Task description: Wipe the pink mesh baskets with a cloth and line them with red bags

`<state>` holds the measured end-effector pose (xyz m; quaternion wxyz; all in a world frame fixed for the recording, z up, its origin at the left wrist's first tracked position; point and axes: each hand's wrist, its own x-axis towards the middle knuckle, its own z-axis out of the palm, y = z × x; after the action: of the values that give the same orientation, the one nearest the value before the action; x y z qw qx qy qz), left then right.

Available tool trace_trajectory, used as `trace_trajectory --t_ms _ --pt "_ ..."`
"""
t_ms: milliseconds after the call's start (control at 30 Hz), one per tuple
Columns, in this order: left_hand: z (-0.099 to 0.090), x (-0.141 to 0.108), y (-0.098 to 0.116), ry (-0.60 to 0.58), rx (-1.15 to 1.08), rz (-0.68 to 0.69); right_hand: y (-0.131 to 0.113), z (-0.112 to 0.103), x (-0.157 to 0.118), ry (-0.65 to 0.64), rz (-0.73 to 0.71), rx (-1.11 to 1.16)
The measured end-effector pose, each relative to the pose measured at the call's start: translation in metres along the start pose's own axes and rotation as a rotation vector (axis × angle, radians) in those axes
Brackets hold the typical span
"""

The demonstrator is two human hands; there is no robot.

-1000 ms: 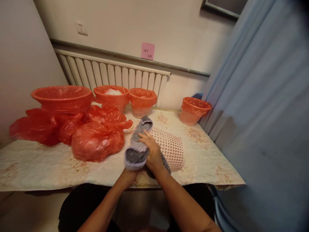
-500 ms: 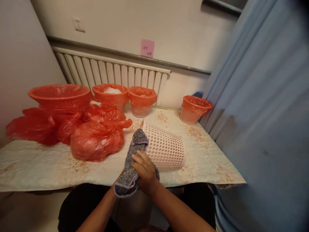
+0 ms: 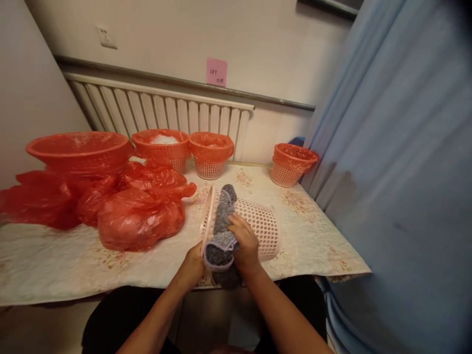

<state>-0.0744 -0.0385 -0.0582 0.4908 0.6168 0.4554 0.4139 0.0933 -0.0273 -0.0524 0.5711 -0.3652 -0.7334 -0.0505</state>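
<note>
A pale pink perforated basket (image 3: 260, 226) lies on its side on the flowered tablecloth, its rim facing left. My left hand (image 3: 193, 265) is closed on the near part of that rim. In my right hand (image 3: 245, 241) is a grey cloth (image 3: 223, 221) with lilac edging, gripped against the basket's outer side just behind the rim. The cloth stretches from above my right fingers down to the table's front edge, where a darker part of it hangs. My left fingertips are partly hidden by the rim.
Tied red plastic bags (image 3: 142, 216) lie on the left of the tablecloth (image 3: 298, 236). Behind them stand a wide red-lined basket (image 3: 79, 147) and two smaller lined ones (image 3: 211, 155). Another lined basket (image 3: 291, 164) is at the back right, beside a blue curtain (image 3: 383, 172).
My left hand has come out from behind the cloth and taken the basket's rim. My right hand and the cloth have moved right, over the basket's side. The view has shifted slightly.
</note>
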Motion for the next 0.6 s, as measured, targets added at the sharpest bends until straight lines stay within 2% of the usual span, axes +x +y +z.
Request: trace_trajectory --t_ms 100,200,267,333,400,467,600 --pt "0.000 0.002 -0.002 -0.017 -0.027 -0.045 0.034 -0.031 -0.014 0.066 0.146 -0.109" --pt "0.001 0.002 -0.002 0.005 -0.001 -0.065 0.064 -0.063 -0.032 0.184 0.333 -0.219" --pt "0.001 0.002 -0.002 -0.006 0.004 -0.068 0.075 -0.077 -0.041 0.229 0.428 -0.257" --pt "0.001 0.002 -0.003 -0.015 0.008 -0.069 0.076 -0.082 -0.044 0.251 0.472 -0.267" --pt "0.001 0.001 -0.005 -0.010 0.014 -0.064 0.068 -0.075 -0.041 0.268 0.467 -0.255" --pt "0.002 0.000 -0.007 -0.003 0.017 -0.068 0.051 -0.059 -0.034 0.257 0.421 -0.223" --pt "0.001 -0.002 -0.004 0.000 0.014 -0.068 0.001 -0.014 -0.019 0.114 0.214 -0.085"
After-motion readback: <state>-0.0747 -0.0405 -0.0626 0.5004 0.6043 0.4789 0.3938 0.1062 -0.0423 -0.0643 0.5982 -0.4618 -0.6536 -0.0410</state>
